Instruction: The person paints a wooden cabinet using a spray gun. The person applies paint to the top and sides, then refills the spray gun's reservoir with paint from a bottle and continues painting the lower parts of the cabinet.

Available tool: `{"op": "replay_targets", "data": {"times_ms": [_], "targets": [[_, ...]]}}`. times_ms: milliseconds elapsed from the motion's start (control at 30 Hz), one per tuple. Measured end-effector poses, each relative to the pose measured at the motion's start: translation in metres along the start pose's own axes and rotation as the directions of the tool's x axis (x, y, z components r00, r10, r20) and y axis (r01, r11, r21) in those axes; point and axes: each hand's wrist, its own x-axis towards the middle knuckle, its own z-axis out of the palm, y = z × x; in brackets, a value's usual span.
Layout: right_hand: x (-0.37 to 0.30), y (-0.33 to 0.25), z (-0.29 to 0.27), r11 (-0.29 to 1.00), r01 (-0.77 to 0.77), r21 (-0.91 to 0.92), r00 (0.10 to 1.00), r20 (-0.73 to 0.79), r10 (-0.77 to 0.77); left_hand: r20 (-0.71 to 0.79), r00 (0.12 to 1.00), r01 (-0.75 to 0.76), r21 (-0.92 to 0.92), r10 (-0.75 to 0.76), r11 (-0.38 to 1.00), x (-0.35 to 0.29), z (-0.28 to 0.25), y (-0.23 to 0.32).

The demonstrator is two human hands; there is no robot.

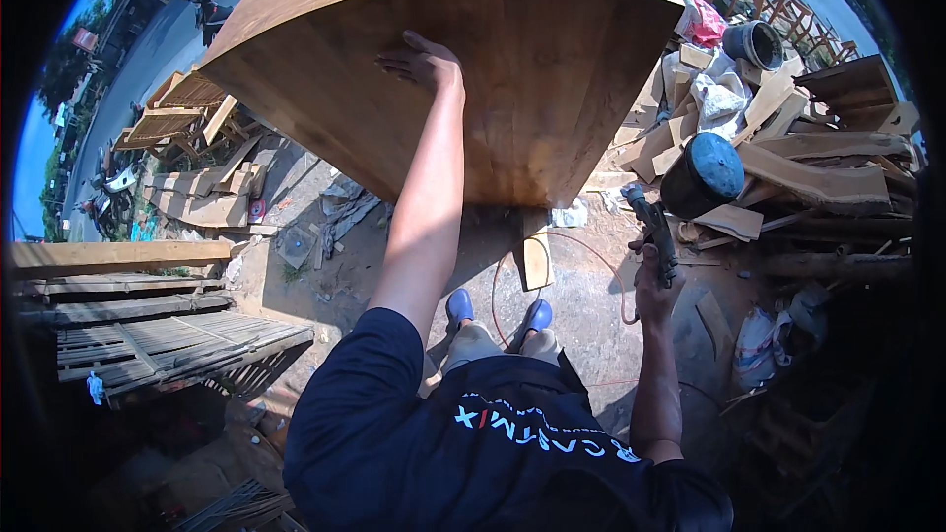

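A large brown wooden cabinet or box [537, 79] fills the upper middle, its broad smooth side facing me. Against that side lies my left hand [426, 64], fingers stretched out and palm toward the wood. Lower right, my right hand [658, 281] is wrapped round the handle of a dark spray gun [650, 220], which points up and away, apart from the wood. A thin reddish hose [603, 254] loops across the ground and runs up to that hand. The gun's trigger is mostly hidden by my fingers.
A black bucket with a blue top [716, 166] stands beside a heap of wood offcuts [823, 172] at right. Slatted bamboo [182, 340] lies at left. A small board [537, 261] sits before my blue shoes. Motorbikes [108, 192] stand by the road.
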Motion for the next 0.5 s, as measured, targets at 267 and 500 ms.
{"op": "replay_targets", "data": {"times_ms": [267, 500], "targets": [[0.014, 0.011, -0.023, 0.988, 0.147, -0.051, 0.989, 0.038, -0.145, -0.054, 0.927, -0.360, 0.134, 0.370, 0.923, 0.033, -0.011, 0.002], [0.023, 0.023, -0.007, 0.965, 0.263, -0.021, 0.961, 0.090, -0.260, 0.109, 0.880, -0.475, 0.162, 0.463, 0.865, -0.040, -0.049, -0.050]]}}
